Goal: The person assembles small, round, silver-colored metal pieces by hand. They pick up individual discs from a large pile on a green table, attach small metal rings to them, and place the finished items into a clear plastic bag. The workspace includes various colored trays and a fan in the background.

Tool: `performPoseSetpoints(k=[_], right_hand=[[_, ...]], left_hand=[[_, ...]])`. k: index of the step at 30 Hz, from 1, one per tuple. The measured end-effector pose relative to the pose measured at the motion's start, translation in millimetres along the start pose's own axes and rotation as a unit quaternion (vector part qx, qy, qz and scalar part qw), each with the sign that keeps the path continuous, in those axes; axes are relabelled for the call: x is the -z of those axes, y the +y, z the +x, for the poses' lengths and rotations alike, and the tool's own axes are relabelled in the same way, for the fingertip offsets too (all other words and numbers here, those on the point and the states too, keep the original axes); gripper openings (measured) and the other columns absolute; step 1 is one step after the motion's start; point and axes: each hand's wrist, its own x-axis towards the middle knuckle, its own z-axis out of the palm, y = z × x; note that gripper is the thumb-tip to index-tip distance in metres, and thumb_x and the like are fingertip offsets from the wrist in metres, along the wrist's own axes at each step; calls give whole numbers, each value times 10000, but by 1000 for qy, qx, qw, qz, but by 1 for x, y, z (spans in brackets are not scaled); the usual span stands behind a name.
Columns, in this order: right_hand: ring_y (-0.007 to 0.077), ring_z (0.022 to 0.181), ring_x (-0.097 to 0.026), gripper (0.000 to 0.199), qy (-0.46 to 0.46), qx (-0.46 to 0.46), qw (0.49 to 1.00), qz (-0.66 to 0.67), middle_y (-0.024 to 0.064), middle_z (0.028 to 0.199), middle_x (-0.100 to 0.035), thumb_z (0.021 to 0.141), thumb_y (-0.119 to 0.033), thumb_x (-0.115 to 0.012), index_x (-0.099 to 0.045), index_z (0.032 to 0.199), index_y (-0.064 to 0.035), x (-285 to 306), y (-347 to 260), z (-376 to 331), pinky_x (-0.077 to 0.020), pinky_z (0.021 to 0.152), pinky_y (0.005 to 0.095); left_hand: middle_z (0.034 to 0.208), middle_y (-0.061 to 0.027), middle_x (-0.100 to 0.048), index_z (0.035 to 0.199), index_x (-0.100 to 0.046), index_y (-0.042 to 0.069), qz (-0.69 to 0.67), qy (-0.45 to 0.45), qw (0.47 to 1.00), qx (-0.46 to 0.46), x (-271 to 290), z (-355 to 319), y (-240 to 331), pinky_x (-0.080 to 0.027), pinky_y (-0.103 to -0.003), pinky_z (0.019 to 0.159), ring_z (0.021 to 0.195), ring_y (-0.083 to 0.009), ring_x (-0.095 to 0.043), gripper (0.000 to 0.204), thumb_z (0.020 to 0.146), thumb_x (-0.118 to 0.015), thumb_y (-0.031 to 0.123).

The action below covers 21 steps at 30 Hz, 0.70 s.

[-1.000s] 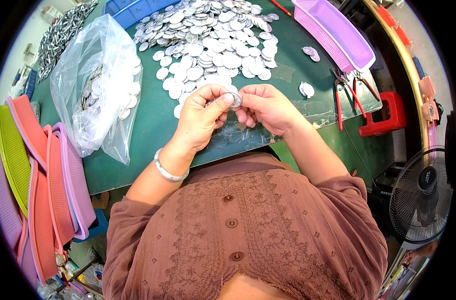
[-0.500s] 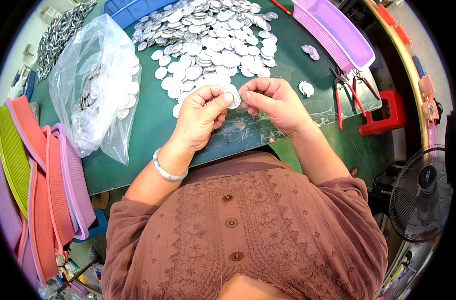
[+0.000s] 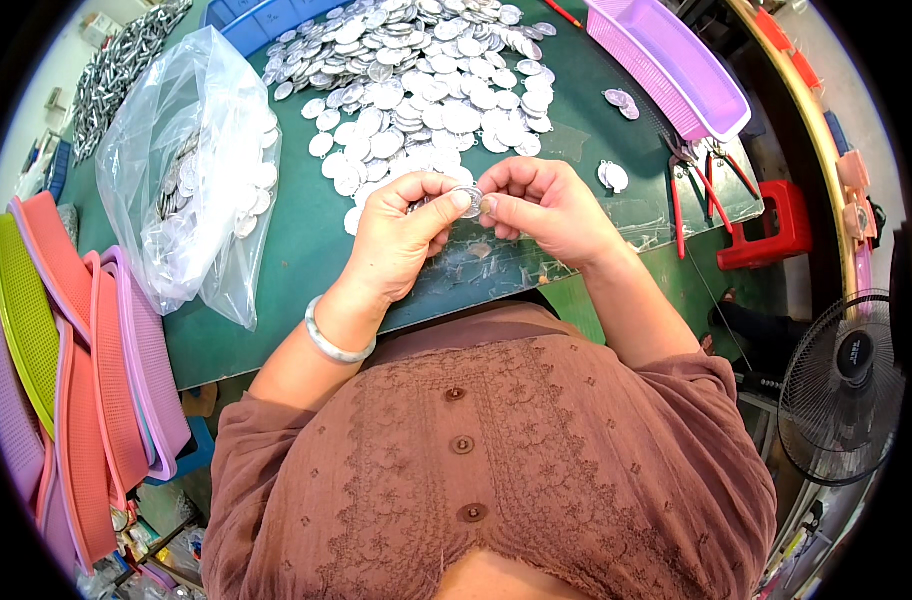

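Between thumb and fingers, my left hand [image 3: 398,228] pinches a round silver metal pendant [image 3: 472,203] above the table's near edge. My right hand [image 3: 548,208] is closed, its thumb and fingertips at the pendant's right edge; anything small between them is hidden. Just beyond both hands spreads a big heap of similar silver pendants [image 3: 416,110], some with a small loop on the rim. A clear plastic bag [image 3: 201,120] to the left holds more of them. A few loose pendants [image 3: 613,178] lie to the right of my right hand.
Red-handled pliers [image 3: 678,210] lie on the table's right side, below a purple basket [image 3: 666,75]. A blue divided tray [image 3: 276,25] and a pile of metal parts [image 3: 126,75] are at the back. Stacked plastic baskets [image 3: 121,370] stand left; a red stool [image 3: 776,230] and fan [image 3: 841,385] are right.
My right hand has shifted slightly left, its thumb now over the pendant's edge. The pendant has turned a little in my left fingers. A person's dark-clothed leg and foot have appeared near the fan.
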Motion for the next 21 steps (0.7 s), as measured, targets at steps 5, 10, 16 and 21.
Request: performPoseSetpoints(k=[5,10,16,21], right_hand=[[65,649,-539,135,31,38,999,-15,25,722,-584,788,-62,-570,-576,901,12,-2,4,-1,-442,591,192],[74,685,-552,146,62,137,983,-103,21,740,-592,785,-31,-577,-578,926,5,-1,20,0,-454,625,209],[83,803,-551,213,53,152,987,-22,46,869,-590,785,2,-562,-544,997,15,-3,22,2,-457,711,222],[103,821,-555,279,35,98,992,63,66,882,-572,772,28,-556,-492,1043,37,-2,17,1,-464,728,225]], left_hand=[[633,20,-515,927,-599,51,-27,0,1000,-1,0,-1,1,-283,-144,408,489,-38,-411,147,798,-610,120],[688,-8,-538,957,-582,41,-93,-17,995,39,3,1,5,-298,-137,406,507,-40,-429,159,804,-588,83],[717,-5,-536,954,-565,54,-71,-16,997,-16,4,1,0,-303,-137,410,527,-30,-437,185,774,-595,27],[759,12,-500,952,-560,49,-31,4,996,-85,1,-1,-3,-299,-143,421,538,-23,-430,204,759,-598,-6]])
